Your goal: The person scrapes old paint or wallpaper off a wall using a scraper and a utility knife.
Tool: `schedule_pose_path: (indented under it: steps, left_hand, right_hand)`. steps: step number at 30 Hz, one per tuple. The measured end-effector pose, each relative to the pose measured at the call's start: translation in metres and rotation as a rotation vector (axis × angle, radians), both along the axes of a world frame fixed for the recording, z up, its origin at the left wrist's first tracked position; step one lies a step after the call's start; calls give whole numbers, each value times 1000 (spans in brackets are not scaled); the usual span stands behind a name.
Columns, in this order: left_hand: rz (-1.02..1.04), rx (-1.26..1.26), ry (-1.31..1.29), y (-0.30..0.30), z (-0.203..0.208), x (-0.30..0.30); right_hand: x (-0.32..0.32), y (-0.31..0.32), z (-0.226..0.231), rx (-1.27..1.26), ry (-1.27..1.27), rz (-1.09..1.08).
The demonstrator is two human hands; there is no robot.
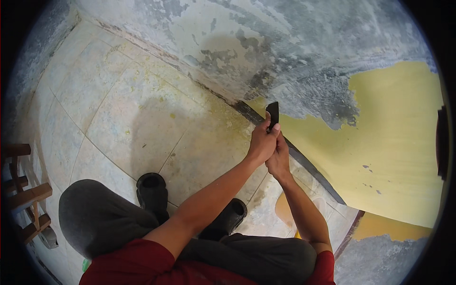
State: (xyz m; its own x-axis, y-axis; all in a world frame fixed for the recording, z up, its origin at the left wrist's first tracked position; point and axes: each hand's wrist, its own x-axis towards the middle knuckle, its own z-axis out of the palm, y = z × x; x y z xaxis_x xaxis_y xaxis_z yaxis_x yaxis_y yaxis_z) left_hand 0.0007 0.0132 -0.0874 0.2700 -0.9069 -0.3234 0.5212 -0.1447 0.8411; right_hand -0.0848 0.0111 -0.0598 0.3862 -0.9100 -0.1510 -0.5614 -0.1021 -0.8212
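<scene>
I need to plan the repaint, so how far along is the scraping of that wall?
Done: the upper wall is already grey and bare, with a bare patch at lower right too. In hand: both hands, left and right, grip a dark scraper at the edge of the yellow paint near the skirting. Left: that broad yellow area on the right, plus flakes on the floor.

The tiled floor [118,114] is pale and stained — two black shoes [152,190] stand on it, with yellow paint bits near the wall.
</scene>
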Motion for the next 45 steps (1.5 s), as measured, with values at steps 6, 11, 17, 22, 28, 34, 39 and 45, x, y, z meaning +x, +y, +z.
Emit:
schedule_pose_path:
  steps: [6, 11, 17, 22, 28, 34, 39, 45]
  left_hand:
    - [154, 24, 67, -13, -21, -22]
    - [148, 5, 192, -12, -5, -11]
    - [231, 3, 202, -7, -8, -6]
    - [143, 51, 272, 0, 1, 5]
    - [122, 17, 256, -3, 4, 3]
    - [202, 11, 260, -6, 1, -7]
    - [220, -39, 392, -5, 0, 17]
    - [104, 63, 305, 1, 7, 15]
  right_hand:
    - [-7, -7, -10, -85, -11, 79]
    - [-4, -15, -1, -17, 85, 72]
    - [7, -5, -16, -22, -153, 20]
    - [12, -4, 8, 114, 59, 37]
    - [8, -1, -7, -65, -93, -13]
    - [0, -10, -11, -12, -65, 27]
    - [24, -11, 1, 28, 133, 50]
    - [8, -5, -25, -104, -96, 38]
